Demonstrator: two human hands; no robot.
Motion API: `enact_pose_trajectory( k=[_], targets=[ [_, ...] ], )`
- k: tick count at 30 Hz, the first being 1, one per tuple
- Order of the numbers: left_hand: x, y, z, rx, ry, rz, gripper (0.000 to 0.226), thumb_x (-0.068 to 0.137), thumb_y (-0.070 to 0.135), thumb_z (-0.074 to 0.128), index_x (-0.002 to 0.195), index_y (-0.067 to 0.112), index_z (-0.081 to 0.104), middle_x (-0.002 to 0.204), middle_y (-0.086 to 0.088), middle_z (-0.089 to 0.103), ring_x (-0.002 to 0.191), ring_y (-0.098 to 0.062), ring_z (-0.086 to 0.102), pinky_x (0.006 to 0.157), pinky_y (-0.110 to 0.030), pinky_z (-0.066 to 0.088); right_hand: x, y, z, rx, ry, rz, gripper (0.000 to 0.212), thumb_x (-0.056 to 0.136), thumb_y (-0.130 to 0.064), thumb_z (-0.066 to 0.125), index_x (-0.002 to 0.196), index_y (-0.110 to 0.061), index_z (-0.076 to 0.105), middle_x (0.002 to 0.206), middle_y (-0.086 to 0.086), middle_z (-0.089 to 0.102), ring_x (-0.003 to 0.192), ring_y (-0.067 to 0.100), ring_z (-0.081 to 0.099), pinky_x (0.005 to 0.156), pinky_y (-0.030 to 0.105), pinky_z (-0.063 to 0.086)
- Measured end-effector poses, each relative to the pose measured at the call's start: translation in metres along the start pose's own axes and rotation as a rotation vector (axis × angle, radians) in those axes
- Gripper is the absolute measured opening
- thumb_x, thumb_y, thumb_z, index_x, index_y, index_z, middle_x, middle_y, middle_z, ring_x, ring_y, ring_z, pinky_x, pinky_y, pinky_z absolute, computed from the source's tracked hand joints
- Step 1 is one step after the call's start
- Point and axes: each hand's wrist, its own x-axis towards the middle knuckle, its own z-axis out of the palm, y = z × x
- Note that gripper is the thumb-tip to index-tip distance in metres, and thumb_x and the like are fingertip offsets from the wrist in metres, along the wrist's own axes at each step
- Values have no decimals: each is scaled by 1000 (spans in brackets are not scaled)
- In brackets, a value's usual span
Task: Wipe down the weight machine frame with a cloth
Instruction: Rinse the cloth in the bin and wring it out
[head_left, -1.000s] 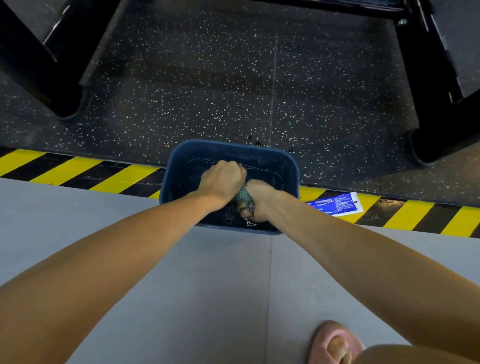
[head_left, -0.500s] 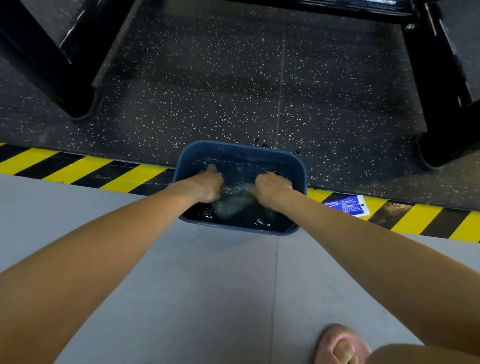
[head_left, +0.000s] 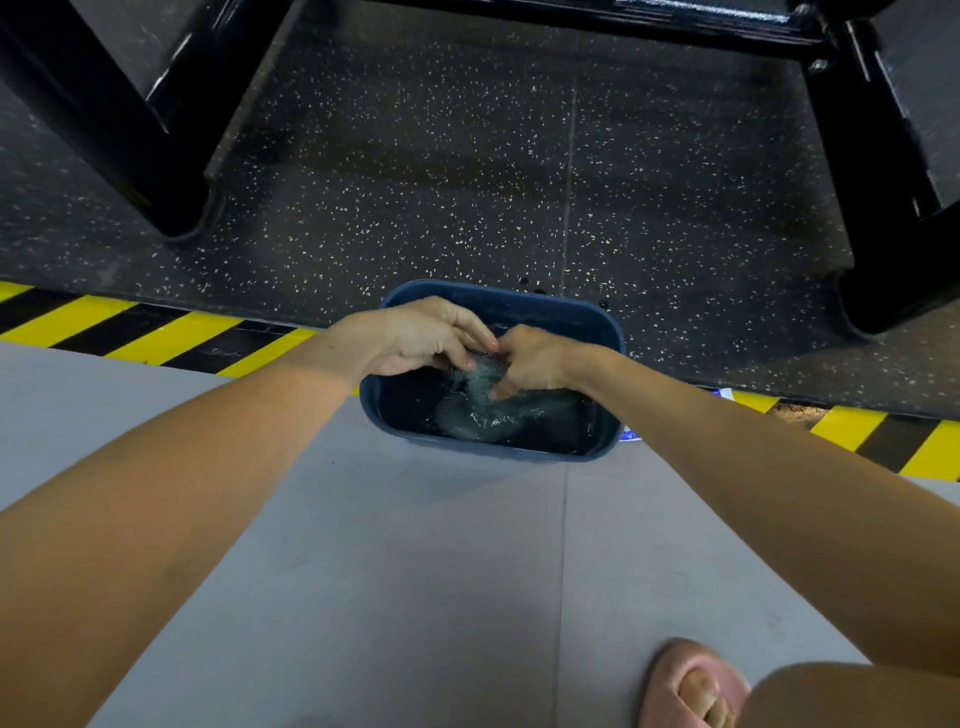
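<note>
A wet grey-green cloth (head_left: 480, 405) hangs into the water of a dark blue plastic tub (head_left: 498, 452) on the floor. My left hand (head_left: 415, 338) and my right hand (head_left: 530, 358) meet over the tub and both pinch the upper part of the cloth, lifting it partly out of the water. The lower part of the cloth lies submerged. The weight machine's black frame legs stand beyond the tub, one (head_left: 130, 130) at the left and one (head_left: 893, 182) at the right, joined by a black crossbar (head_left: 649, 21) at the top.
A yellow and black hazard stripe (head_left: 156, 332) runs across the floor under the tub, between grey floor near me and dark speckled rubber matting (head_left: 467, 182). A blue and white packet (head_left: 724, 394) peeks out behind my right forearm. My foot in a pink slipper (head_left: 691, 686) is at the bottom right.
My hands, spread apart and low in the water half a second ago, have come together and risen, pulling the cloth's top out of the water.
</note>
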Motion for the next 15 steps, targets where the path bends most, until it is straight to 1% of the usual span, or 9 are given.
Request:
enact_pose_trajectory(
  k=[1, 2, 5, 6, 8, 10, 11, 13, 15],
  targets=[
    [-2, 2, -1, 32, -11, -15, 30, 83, -15, 58, 97, 11, 66, 94, -3, 65, 89, -14, 60, 72, -21, 49, -2, 1, -1, -104, -1, 17, 37, 82, -28, 74, 110, -8, 60, 85, -3, 54, 88, 20, 53, 63, 26, 39],
    [-4, 4, 0, 121, -18, -31, 26, 85, -9, 60, 102, 10, 65, 94, -4, 64, 89, -16, 60, 75, -24, 50, -4, 1, -3, -209, 22, 40, 42, 82, -35, 74, 111, -8, 60, 88, -2, 52, 87, 20, 51, 64, 27, 38],
    [-5, 11, 6, 438, -4, -34, 27, 90, 6, 62, 116, 11, 63, 108, -4, 64, 103, -21, 58, 96, -35, 45, -11, -6, -11, -495, 121, 100, 44, 83, -46, 71, 107, -13, 54, 97, 1, 52, 89, 22, 52, 69, 31, 41],
    [-6, 14, 7, 535, 4, -23, 27, 91, 8, 61, 117, 12, 63, 111, -2, 63, 103, -20, 57, 95, -34, 45, -13, -7, -14, -538, 115, 112, 45, 83, -44, 71, 111, -13, 53, 102, 2, 55, 93, 23, 54, 71, 32, 41],
    [-9, 18, 7, 778, 50, -7, 24, 92, 5, 56, 115, 12, 63, 108, -1, 59, 93, -20, 53, 80, -29, 42, -16, -8, -18, -591, 73, 142, 49, 85, -33, 72, 123, -11, 51, 118, 5, 55, 106, 25, 56, 75, 33, 43],
    [-11, 20, 6, 976, 157, 13, 20, 89, -5, 48, 101, 6, 61, 105, -10, 58, 83, -25, 49, 70, -32, 38, -18, -8, -19, -692, 65, 164, 47, 89, -25, 68, 129, -12, 47, 125, 5, 54, 110, 25, 56, 76, 34, 43],
    [-13, 20, 7, 1075, 226, 22, 23, 87, -9, 46, 100, 3, 59, 108, -15, 57, 84, -26, 50, 69, -33, 38, -19, -9, -19, -755, 74, 175, 46, 91, -28, 65, 131, -12, 46, 125, 3, 54, 110, 25, 56, 75, 34, 42],
    [-19, 21, 12, 1315, 337, 27, 29, 86, -12, 46, 111, 0, 57, 117, -17, 49, 98, -29, 50, 72, -32, 38, -22, -11, -22, -795, 113, 191, 48, 92, -38, 61, 130, -13, 47, 125, 2, 55, 111, 25, 57, 77, 34, 42],
    [-21, 19, 17, 1494, 412, 49, 36, 85, -11, 50, 119, 0, 54, 121, -16, 43, 109, -28, 46, 74, -31, 38, -22, -9, -26, -761, 178, 179, 47, 94, -42, 57, 128, -11, 50, 123, 4, 57, 110, 27, 59, 78, 34, 44]
  ],
)
